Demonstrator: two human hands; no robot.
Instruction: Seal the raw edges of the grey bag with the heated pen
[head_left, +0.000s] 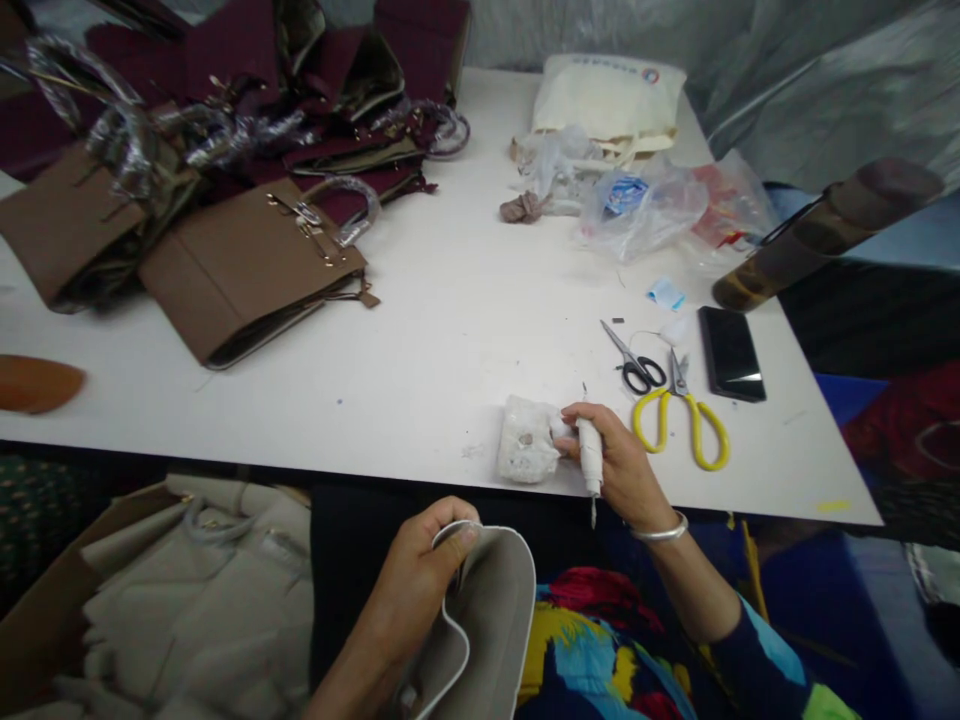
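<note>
The view's lower edge crops the grey bag; lettering on the cream tote is blurred

Black phone near dark bottle; cream tote farther back.

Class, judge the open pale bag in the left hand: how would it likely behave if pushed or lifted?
The pale bag would probably flex when pushed, as its rim bends in a wave beside the left hand. It is likely light for its size, since thin walls surround an open hollow.
</note>
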